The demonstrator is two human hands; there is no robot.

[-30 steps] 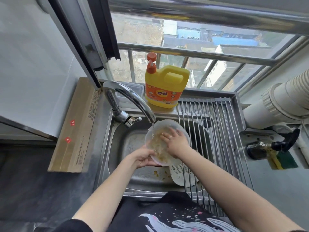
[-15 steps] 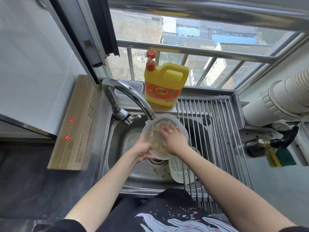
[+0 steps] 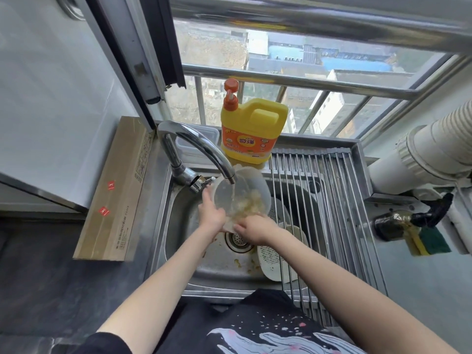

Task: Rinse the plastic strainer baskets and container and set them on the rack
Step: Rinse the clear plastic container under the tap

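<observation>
A clear round plastic container (image 3: 251, 185) with yellowish food residue is tilted under the faucet spout (image 3: 204, 152) over the sink (image 3: 184, 241). My left hand (image 3: 210, 213) grips its left rim. My right hand (image 3: 251, 229) holds its lower edge from the right. A white plastic strainer basket (image 3: 273, 259) lies in the sink's right part, half under the metal roll-up rack (image 3: 329, 200). Another pale perforated piece (image 3: 277, 213) shows behind the container, partly hidden.
A yellow dish soap jug (image 3: 251, 131) stands behind the sink beside a clear lidded box (image 3: 201, 139). A long cardboard box (image 3: 117, 192) lies on the left counter. A sponge (image 3: 431, 241) and a dark bottle (image 3: 393, 223) sit at right. Food scraps lie near the drain (image 3: 236, 241).
The container has been tipped up toward the spout. My right hand has come out of its inside and moved down to its lower edge. My left hand stayed on the left rim.
</observation>
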